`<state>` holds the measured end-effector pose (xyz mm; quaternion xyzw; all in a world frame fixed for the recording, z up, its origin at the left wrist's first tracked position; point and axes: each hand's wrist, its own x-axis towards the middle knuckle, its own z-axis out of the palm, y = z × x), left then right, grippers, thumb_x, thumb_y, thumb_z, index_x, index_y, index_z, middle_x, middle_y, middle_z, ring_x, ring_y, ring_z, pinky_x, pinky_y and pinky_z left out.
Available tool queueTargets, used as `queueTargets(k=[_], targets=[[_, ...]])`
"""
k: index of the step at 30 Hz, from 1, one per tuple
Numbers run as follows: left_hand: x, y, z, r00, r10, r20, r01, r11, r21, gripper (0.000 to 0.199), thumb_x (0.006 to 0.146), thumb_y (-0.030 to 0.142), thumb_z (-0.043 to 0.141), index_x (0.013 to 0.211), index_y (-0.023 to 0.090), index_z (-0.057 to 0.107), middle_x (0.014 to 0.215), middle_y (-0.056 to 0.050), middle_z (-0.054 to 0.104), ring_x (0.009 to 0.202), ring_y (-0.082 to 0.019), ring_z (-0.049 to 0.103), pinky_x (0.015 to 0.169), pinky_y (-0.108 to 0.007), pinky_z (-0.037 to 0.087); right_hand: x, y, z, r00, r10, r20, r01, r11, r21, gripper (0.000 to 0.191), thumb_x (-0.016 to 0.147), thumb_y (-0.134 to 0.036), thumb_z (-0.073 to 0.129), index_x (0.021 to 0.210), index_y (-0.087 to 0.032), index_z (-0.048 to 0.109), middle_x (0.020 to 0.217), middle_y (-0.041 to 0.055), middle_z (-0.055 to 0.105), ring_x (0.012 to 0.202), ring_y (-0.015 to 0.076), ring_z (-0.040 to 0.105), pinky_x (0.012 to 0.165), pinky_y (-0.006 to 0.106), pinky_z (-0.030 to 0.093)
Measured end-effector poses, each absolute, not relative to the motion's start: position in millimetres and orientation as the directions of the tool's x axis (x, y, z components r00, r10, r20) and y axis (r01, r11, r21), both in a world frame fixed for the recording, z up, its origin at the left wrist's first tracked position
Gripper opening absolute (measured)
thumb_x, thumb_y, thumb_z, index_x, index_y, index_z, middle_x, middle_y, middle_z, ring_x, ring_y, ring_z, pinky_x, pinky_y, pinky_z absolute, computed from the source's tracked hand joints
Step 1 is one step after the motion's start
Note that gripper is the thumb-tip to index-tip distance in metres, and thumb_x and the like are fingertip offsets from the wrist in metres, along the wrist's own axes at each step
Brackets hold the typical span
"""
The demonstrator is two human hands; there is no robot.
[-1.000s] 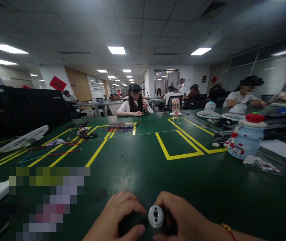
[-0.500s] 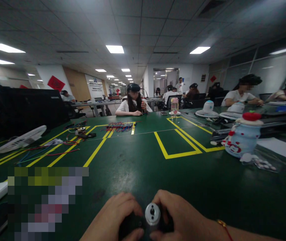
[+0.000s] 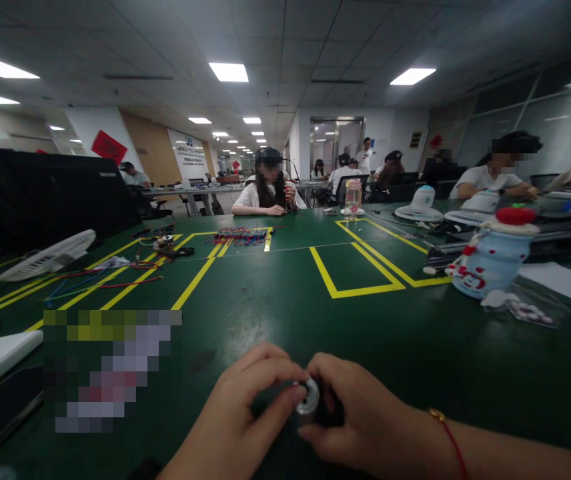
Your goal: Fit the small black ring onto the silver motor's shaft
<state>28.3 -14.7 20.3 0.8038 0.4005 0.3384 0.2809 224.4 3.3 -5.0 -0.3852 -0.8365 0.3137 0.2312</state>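
Near the front edge of the green table [image 3: 245, 300], my right hand [image 3: 353, 403] is wrapped round a dark cylindrical object with a silver round end [image 3: 309, 399]. That end faces up towards the camera. My left hand [image 3: 255, 407] reaches it from the left, its thumb and index finger closed together at the silver end. Whether a small part is between those fingertips is hidden. A red cord bracelet circles my right wrist.
Bundled coloured wires [image 3: 240, 236] lie further back. At the left are a white fan [image 3: 48, 257], loose cables and a white-edged object [image 3: 0, 363]. A blue bottle [image 3: 493, 257] and small plastic bag [image 3: 530, 311] stand right. A person [image 3: 265, 187] sits opposite.
My left thumb and index finger have come together onto the silver end, leaving the dark thing they were beside. Both hands appear higher in view, and the camera has tilted down slightly.
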Motion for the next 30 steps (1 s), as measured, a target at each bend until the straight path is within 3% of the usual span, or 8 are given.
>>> queueTargets(k=[10, 16, 21, 30], targets=[[27, -16, 16, 0.453, 0.846, 0.282, 0.417, -0.480, 0.772, 0.020, 0.091, 0.018, 0.051, 0.098, 0.026, 0.067, 0.098, -0.002, 0.060, 0.092, -0.018, 0.058, 0.082, -0.030, 0.046, 225, 4, -6, -0.619, 0.771, 0.150, 0.488, 0.527, -0.695, 0.024, 0.072, -0.028, 0.066, 0.089, -0.019, 0.052, 0.077, -0.0012, 0.057, 0.062, 0.0126, 0.048, 0.054, 0.024, 0.035], [12, -15, 5, 0.399, 0.914, 0.073, 0.391, -0.242, 0.888, 0.026, 0.095, 0.029, 0.048, 0.119, 0.030, 0.057, 0.106, 0.000, 0.063, 0.096, -0.018, 0.059, 0.085, -0.031, 0.046, 227, 5, -7, -0.625, 0.767, 0.143, 0.465, 0.513, -0.722, 0.027, 0.072, -0.025, 0.067, 0.094, -0.020, 0.052, 0.079, -0.0017, 0.059, 0.064, 0.0122, 0.051, 0.054, 0.023, 0.036], [-1, -2, 0, 0.405, 0.912, 0.058, 0.512, -0.279, 0.812, 0.018, 0.094, 0.024, 0.046, 0.097, 0.022, 0.063, 0.090, 0.000, 0.064, 0.083, -0.018, 0.060, 0.076, -0.030, 0.046, 227, 3, -4, -0.615, 0.783, 0.094, 0.478, 0.465, -0.746, 0.028, 0.071, -0.022, 0.067, 0.095, -0.019, 0.053, 0.079, -0.0014, 0.058, 0.064, 0.0122, 0.051, 0.055, 0.023, 0.036], [-8, 6, 1, 0.404, 0.913, 0.055, 0.527, -0.281, 0.802, 0.017, 0.088, 0.014, 0.045, 0.091, 0.019, 0.061, 0.083, 0.001, 0.061, 0.078, -0.016, 0.058, 0.071, -0.027, 0.045, 227, 2, -3, -0.604, 0.792, 0.091, 0.457, 0.438, -0.774, 0.028, 0.069, -0.017, 0.066, 0.093, -0.020, 0.052, 0.080, -0.0019, 0.058, 0.065, 0.0120, 0.051, 0.054, 0.022, 0.037]])
